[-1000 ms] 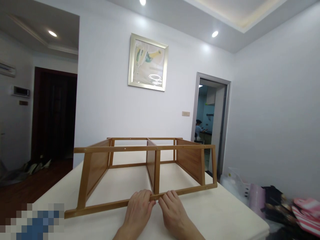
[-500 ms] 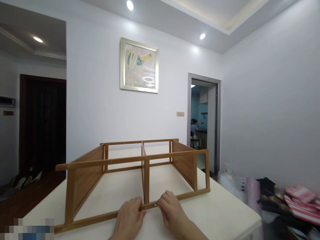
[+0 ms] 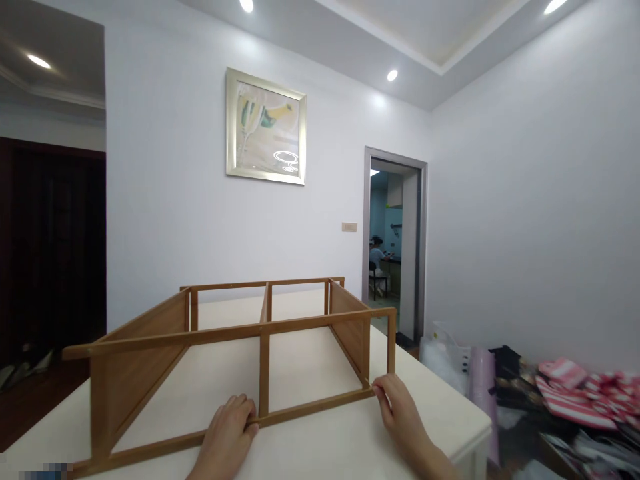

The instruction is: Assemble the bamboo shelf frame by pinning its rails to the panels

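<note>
A brown wooden shelf frame (image 3: 265,373) lies on its side on a white table (image 3: 320,447), with its panels standing upright. My left hand (image 3: 226,433) is closed around the lower front rail, just left of the middle post. At the right end of that same rail, by the right panel's post, my right hand (image 3: 400,410) has thumb and fingers pinched together. A small pale tip shows at its fingertips, too small to name.
Clear bags (image 3: 443,350), a pink-purple roll (image 3: 483,373) and red-and-white striped cloth (image 3: 575,390) are heaped right of the table. Behind stands a white wall with a framed picture (image 3: 266,127). Through the doorway, a person (image 3: 377,257) sits in another room.
My right hand has moved right along the lower rail, from beside the middle post to the right end. My left hand stays near the middle post. The view has turned slightly right.
</note>
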`<state>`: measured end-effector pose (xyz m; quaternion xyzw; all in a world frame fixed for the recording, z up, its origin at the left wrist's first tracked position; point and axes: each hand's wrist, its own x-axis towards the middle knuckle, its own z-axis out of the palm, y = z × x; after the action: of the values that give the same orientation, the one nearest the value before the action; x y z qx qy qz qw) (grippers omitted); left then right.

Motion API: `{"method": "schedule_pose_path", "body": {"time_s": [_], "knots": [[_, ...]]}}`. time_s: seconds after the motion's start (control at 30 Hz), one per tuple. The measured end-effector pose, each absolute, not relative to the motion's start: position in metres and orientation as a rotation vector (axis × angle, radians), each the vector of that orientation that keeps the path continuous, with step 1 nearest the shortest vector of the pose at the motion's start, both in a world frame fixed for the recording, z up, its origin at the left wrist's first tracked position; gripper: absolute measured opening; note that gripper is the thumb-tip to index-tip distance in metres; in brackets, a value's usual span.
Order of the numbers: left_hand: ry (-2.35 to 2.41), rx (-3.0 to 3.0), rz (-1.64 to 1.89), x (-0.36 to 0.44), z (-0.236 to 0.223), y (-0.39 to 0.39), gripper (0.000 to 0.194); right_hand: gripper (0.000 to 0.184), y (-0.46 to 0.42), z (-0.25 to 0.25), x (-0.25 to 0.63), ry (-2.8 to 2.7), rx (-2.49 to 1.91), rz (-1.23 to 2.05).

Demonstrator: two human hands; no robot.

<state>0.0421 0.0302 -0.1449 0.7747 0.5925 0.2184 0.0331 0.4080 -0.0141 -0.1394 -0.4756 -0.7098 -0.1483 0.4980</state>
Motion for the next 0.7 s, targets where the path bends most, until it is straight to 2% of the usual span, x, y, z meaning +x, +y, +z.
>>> {"method": "schedule_pose_path", "body": {"time_s": [0.33,0.47,0.57,0.7], "knots": [[2.212,2.709,0.690,0.042,-0.142,0.011,0.034,0.020,-0.005,-0.153,0.409,-1.601,-1.362,-0.303],[1.905,2.824,0.857,0.098,-0.131,-0.012,0.032,0.019,-0.005,-0.155,0.407,-1.586,-1.429,-0.264],[1.637,2.847,0.836,0.152,-0.131,-0.021,0.025,0.020,-0.003,-0.155,0.410,-1.601,-1.452,-0.204],[1.554,2.785,0.676,0.203,-0.135,-0.008,0.024,0.022,0.003,-0.155,0.418,-1.623,-1.518,-0.058]]}}
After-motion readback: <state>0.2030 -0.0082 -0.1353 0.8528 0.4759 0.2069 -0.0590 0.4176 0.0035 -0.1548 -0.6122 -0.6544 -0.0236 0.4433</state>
